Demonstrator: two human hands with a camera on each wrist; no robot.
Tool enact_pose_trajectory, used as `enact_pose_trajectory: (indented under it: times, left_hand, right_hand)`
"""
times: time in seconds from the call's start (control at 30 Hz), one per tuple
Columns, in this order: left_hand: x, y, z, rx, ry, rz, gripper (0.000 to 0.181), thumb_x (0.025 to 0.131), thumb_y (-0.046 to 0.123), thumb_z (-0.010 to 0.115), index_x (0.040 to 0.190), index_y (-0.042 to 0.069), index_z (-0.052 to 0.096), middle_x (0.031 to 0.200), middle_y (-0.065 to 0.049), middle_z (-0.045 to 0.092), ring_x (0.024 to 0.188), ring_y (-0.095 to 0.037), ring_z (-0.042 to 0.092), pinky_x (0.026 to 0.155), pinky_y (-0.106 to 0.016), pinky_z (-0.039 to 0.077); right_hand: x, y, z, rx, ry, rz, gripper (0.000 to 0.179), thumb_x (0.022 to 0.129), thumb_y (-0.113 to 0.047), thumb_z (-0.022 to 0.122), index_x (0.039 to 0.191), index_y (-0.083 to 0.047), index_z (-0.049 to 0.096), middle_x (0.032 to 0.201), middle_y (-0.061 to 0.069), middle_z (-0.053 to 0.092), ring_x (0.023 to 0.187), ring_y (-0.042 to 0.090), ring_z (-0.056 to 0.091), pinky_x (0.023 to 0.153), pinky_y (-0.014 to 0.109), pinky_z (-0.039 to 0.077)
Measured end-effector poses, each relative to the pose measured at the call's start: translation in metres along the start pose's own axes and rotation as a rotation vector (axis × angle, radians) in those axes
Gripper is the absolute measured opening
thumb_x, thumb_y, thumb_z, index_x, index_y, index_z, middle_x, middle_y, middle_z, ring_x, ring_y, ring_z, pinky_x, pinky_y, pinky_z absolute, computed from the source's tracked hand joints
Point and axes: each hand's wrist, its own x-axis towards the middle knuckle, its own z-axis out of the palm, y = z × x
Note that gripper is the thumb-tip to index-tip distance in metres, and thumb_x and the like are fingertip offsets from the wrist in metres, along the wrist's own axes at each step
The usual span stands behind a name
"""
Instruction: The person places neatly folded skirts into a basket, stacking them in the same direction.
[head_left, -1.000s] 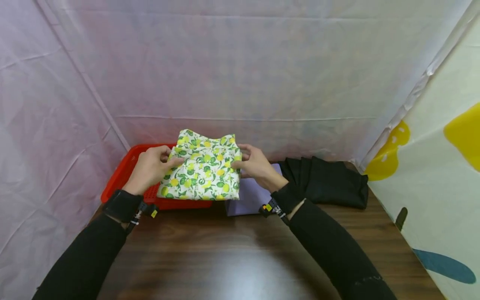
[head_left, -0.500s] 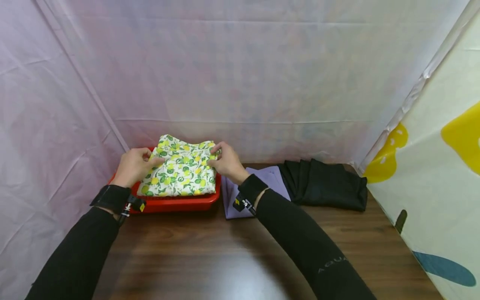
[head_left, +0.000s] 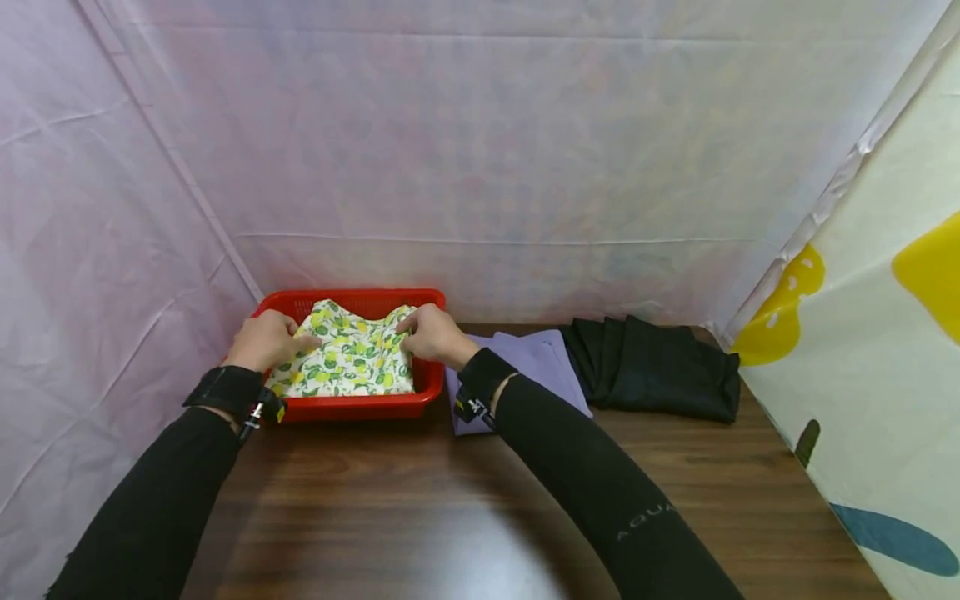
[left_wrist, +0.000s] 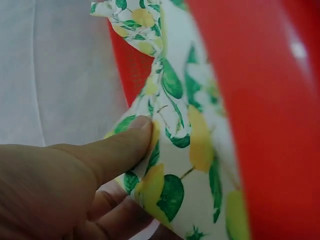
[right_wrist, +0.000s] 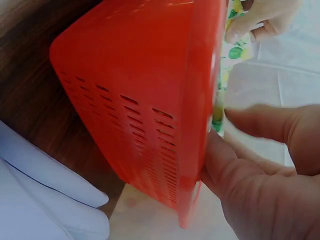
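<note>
A folded cloth garment (head_left: 348,354) with a lemon and green-leaf print lies inside the red plastic basket (head_left: 352,408). My left hand (head_left: 264,340) pinches its left edge, thumb on top and fingers beneath, as the left wrist view shows with the printed cloth (left_wrist: 175,145). At the opposite edge, my right hand (head_left: 435,335) pinches the cloth between thumb and fingers, just inside the basket's right rim. In the right wrist view the slotted basket wall (right_wrist: 130,100) hides most of the garment.
A folded lavender cloth (head_left: 543,362) lies right of the basket, partly under my right forearm. Beside it sits a folded black cloth (head_left: 660,371). White fabric walls (head_left: 487,150) stand behind and at both sides of the brown wooden table (head_left: 420,500).
Both hands have carried the lemon-print garment left and then down into the red basket. The lavender and black cloths have stayed in place.
</note>
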Motion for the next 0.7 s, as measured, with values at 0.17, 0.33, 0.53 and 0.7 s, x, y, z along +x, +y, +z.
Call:
enact_pose_trajectory:
  times: [0.17, 0.33, 0.53, 0.7]
  left_hand:
    - [-0.004, 0.001, 0.003, 0.056, -0.008, -0.041, 0.036, 0.107, 0.033, 0.083, 0.087, 0.004, 0.083, 0.080, -0.008, 0.071, 0.091, -0.038, 0.065, 0.085, -0.058, 0.054]
    - [-0.009, 0.008, 0.005, 0.062, 0.039, 0.015, 0.033, 0.108, 0.032, 0.082, 0.109, 0.000, 0.087, 0.103, -0.019, 0.083, 0.092, -0.038, 0.069, 0.073, -0.047, 0.055]
    - [-0.016, 0.020, 0.011, 0.046, 0.106, 0.099, 0.035, 0.109, 0.034, 0.081, 0.112, -0.001, 0.084, 0.106, -0.021, 0.084, 0.091, -0.039, 0.073, 0.074, -0.049, 0.059]
    - [-0.024, 0.030, 0.022, 0.006, 0.122, 0.133, 0.038, 0.112, 0.037, 0.078, 0.118, 0.000, 0.082, 0.104, -0.021, 0.084, 0.086, -0.036, 0.075, 0.071, -0.049, 0.060]
  right_hand:
    - [-0.002, 0.000, -0.001, -0.104, -0.043, -0.030, 0.037, 0.108, -0.011, 0.082, 0.141, 0.005, 0.079, 0.146, 0.018, 0.081, 0.106, 0.018, 0.067, 0.091, 0.025, 0.057]
    - [-0.005, 0.002, -0.007, -0.102, -0.020, -0.062, 0.044, 0.111, -0.015, 0.079, 0.152, -0.001, 0.075, 0.157, 0.016, 0.076, 0.143, 0.029, 0.072, 0.120, 0.045, 0.062]
    - [-0.010, 0.017, -0.016, -0.008, 0.013, -0.133, 0.039, 0.114, -0.014, 0.074, 0.151, -0.004, 0.076, 0.156, 0.017, 0.076, 0.134, 0.031, 0.078, 0.108, 0.043, 0.067]
    - [-0.019, 0.031, -0.022, 0.038, 0.034, -0.184, 0.039, 0.116, -0.014, 0.070, 0.153, -0.007, 0.075, 0.157, 0.019, 0.075, 0.129, 0.032, 0.081, 0.085, 0.030, 0.062]
